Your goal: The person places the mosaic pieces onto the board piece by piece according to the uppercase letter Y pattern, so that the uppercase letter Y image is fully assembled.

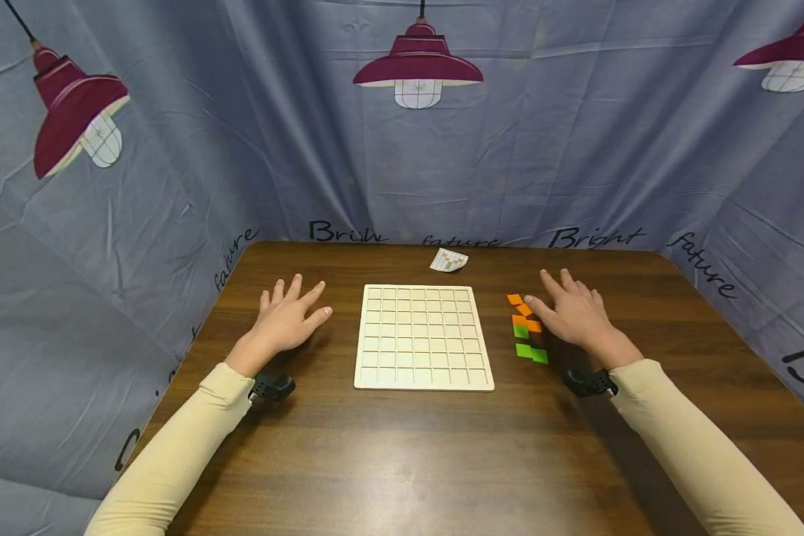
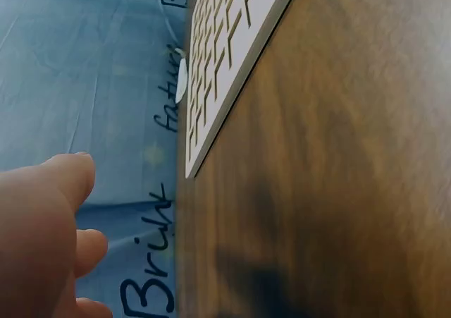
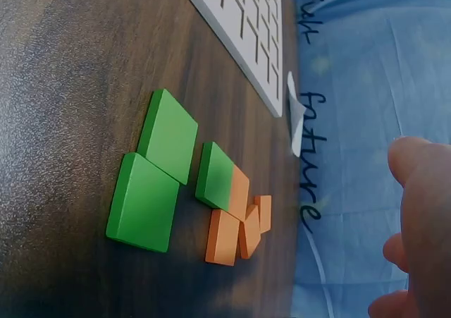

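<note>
A pale wooden grid board with square recesses lies flat mid-table. Left of it, my left hand is held with fingers spread, holding nothing. My right hand is on the board's other side, fingers straight and nothing in its grasp. Close to its thumb lie orange square tiles and green square tiles in a loose group. In the right wrist view, a green tile touches another green tile, with the orange tiles just beyond.
A small curled paper with a printed coloured grid lies behind the board, near the table's back edge. The brown wooden table is bordered by a blue-grey curtain printed with lamps and lettering.
</note>
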Available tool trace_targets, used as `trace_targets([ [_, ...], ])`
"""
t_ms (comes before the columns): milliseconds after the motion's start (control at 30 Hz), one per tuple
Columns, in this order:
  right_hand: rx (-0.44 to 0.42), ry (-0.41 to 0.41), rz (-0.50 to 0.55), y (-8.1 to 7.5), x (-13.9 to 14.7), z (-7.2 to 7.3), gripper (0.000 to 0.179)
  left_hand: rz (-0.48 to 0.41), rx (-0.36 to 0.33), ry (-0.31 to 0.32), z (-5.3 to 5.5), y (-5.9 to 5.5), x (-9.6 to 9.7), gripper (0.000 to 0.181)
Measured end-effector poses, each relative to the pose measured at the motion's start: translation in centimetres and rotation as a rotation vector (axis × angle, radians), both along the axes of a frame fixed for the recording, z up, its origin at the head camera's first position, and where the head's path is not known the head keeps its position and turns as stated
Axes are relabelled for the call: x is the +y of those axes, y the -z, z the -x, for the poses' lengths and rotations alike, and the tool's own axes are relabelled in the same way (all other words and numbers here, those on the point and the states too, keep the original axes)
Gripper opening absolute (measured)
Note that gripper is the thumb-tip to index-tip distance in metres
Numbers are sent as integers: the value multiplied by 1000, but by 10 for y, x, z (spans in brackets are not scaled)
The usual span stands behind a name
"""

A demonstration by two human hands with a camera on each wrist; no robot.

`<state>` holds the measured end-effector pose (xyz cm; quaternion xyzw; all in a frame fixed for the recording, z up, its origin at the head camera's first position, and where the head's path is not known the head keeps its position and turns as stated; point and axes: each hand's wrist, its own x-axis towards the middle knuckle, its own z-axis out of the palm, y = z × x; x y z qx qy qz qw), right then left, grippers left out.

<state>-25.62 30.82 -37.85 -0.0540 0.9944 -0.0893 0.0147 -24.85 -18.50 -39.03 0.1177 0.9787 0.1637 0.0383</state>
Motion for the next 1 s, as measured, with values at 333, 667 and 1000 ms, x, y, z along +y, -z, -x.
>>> trace_targets([
  [333,-1,-5,-20,4,2,-2,84,-3,3,43,-4,17,14,65],
  [667,-14,-7,-21,4,1,-5,82,-11,-30,85,-11,29,30,64],
  [1000,-19,-9,-27,4,0,-6,82,-48,-102,126,-17,37,40,65],
])
